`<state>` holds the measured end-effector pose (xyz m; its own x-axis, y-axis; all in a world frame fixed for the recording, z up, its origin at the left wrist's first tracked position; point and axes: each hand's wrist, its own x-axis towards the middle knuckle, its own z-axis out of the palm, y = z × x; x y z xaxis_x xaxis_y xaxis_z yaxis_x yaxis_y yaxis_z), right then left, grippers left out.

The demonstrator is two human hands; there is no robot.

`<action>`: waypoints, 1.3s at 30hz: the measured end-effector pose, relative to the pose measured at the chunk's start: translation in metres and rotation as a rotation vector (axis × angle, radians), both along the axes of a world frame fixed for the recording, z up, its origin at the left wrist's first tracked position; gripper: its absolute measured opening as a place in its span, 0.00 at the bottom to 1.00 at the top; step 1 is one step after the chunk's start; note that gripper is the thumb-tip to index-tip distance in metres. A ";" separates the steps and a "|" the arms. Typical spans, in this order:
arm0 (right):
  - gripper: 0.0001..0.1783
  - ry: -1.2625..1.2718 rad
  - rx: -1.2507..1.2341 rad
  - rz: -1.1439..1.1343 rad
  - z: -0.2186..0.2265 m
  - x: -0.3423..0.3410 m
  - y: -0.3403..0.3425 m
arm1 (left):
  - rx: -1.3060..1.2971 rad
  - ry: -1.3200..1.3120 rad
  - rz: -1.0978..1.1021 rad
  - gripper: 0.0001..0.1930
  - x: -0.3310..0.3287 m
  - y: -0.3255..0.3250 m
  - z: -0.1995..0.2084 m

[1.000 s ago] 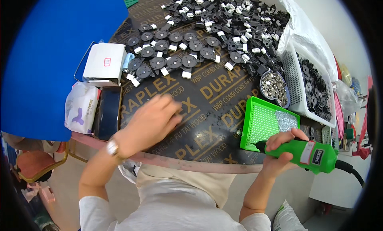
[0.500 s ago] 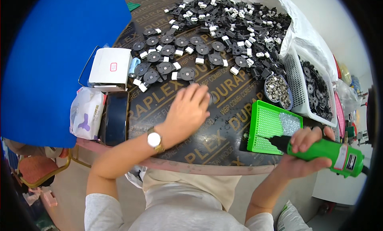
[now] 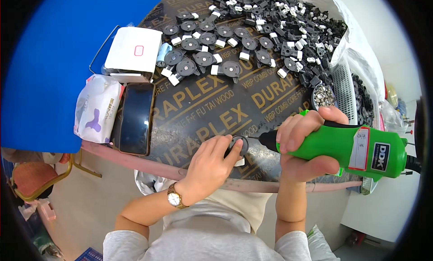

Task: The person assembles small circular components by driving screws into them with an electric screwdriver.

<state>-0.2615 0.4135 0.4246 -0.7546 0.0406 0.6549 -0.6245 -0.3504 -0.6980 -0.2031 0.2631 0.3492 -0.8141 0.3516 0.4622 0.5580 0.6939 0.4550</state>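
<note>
Near the table's front edge, my left hand (image 3: 208,167) pinches a black round part (image 3: 243,146) with a white tab, its fingers partly covering it. A green electric screwdriver (image 3: 336,148) is gripped in my right hand (image 3: 301,139), lying almost level, with its black nose toward the left. Its thin bit points at the black part; I cannot tell whether the two touch. Farther back, several similar black round parts (image 3: 204,59) with white tabs lie spread on the dark table (image 3: 212,105).
A heap of black and white parts (image 3: 288,24) covers the far right. Beside it are a bowl of small metal pieces (image 3: 323,96) and a white basket (image 3: 345,87). At left sit a phone (image 3: 135,119), a tissue pack (image 3: 98,108) and a white box (image 3: 134,49). The screwdriver mostly hides a green tray.
My left hand has come back toward the front edge with a black round part in it. My right hand has swung the screwdriver from over the green tray leftward to that part.
</note>
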 end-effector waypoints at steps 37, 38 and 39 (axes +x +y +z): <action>0.39 -0.013 0.250 -0.078 -0.009 0.009 -0.031 | 0.026 0.102 0.189 0.19 0.012 0.028 -0.021; 0.36 -0.014 0.264 -0.153 -0.009 0.010 -0.035 | 0.021 0.117 0.185 0.18 0.012 0.028 -0.022; 0.33 -0.015 0.277 -0.229 -0.009 0.010 -0.039 | 0.015 0.133 0.179 0.16 0.012 0.028 -0.023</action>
<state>-0.2512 0.3749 0.4156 -0.7559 0.0322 0.6539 -0.6542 0.0016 -0.7563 -0.1909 0.2906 0.3267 -0.7945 0.1988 0.5738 0.4820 0.7812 0.3967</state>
